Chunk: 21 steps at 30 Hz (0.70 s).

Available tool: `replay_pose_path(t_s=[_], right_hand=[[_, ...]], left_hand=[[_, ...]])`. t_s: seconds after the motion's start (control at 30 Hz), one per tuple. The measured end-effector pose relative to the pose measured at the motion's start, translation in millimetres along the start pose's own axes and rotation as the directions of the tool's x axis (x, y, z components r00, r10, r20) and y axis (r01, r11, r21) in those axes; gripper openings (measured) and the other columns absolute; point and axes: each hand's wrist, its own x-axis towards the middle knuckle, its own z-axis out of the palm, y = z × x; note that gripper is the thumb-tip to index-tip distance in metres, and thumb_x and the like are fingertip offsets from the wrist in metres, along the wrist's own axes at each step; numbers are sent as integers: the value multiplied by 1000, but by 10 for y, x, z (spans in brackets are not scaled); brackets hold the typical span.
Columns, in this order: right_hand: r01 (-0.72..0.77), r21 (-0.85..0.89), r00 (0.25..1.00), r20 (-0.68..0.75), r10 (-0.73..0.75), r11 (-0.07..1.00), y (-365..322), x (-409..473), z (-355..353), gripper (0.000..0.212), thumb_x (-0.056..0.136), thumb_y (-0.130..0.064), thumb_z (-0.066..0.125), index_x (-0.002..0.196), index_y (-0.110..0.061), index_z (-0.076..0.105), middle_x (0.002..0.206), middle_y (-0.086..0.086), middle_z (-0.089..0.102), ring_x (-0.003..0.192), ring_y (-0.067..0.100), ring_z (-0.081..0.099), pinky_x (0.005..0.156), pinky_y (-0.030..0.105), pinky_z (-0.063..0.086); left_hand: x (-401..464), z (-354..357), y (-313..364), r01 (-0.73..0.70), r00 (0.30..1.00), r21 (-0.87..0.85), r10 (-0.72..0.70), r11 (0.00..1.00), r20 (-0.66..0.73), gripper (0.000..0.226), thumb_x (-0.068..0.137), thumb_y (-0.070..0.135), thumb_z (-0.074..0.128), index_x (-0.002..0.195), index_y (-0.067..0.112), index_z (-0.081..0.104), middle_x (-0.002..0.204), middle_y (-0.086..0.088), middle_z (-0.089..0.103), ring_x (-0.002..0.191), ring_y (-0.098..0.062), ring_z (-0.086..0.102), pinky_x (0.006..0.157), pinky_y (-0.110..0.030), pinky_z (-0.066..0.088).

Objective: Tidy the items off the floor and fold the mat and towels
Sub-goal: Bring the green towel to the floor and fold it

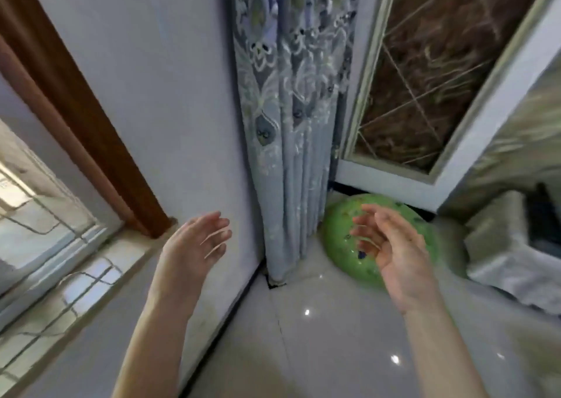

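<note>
Beside pleated curtain (291, 130), round green cushion (343, 236)

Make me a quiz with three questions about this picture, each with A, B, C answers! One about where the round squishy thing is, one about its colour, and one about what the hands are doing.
1. Where does the round cushion lie?
A. On the floor in the corner beside the curtain
B. On the window ledge
C. Hanging on the wall

2. What colour is the cushion mostly?
A. Red
B. Green
C. Black

3. What are the left hand and right hand doing?
A. Both grip a towel
B. One holds the curtain
C. Both are open and hold nothing

Answers:
1. A, it sits on the shiny tiles right of the curtain's foot.
2. B, its surface is green with small dark specks.
3. C, the fingers are spread and relaxed, with nothing in them.
</note>
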Motion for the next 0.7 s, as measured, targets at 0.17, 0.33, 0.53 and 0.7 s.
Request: replay_pose_path(t_s=[0.17, 0.33, 0.53, 0.7], right_hand=[[14, -71, 972, -232, -30, 997, -347, -490, -1090, 61, 41, -66, 81, 83, -24, 76, 79, 3, 71, 68, 13, 66, 58, 18, 49], [40, -63, 863, -501, -66, 997, -653, -1017, -1835, 20, 80, -30, 61, 87, -15, 71, 74, 2, 69, 64, 12, 64, 58, 19, 47], [133, -124, 601, -779, -180, 983, -850, -1573, -2462, 22, 95, -8, 42, 93, -8, 64, 70, -1, 69, 62, 11, 63, 56, 17, 46], [185, -158, 341, -915, -215, 970, -895, -1952, -2656, 21, 95, -10, 45, 93, -11, 66, 78, 3, 68, 67, 13, 63, 59, 18, 47]], left_hand=[[-144, 913, -759, 162, 974, 64, -170, 985, 152, 21, 91, 25, 47, 88, 13, 63, 72, 3, 70, 67, -10, 66, 61, -16, 52], [-262, 1856, -1357, 331, 869, 172, -371, 928, 328, 33, 96, 15, 36, 83, 13, 66, 69, 2, 69, 61, -8, 65, 58, -14, 50], [-358, 2810, -1934, 385, 655, 374, -536, 843, 532, 24, 95, 16, 36, 91, 12, 59, 70, 3, 69, 62, -8, 65, 58, -17, 51], [-532, 3456, -2363, 374, 396, 559, -672, 740, 626, 20, 93, 17, 39, 91, 11, 59, 72, 1, 70, 62, -8, 65, 57, -16, 51]])
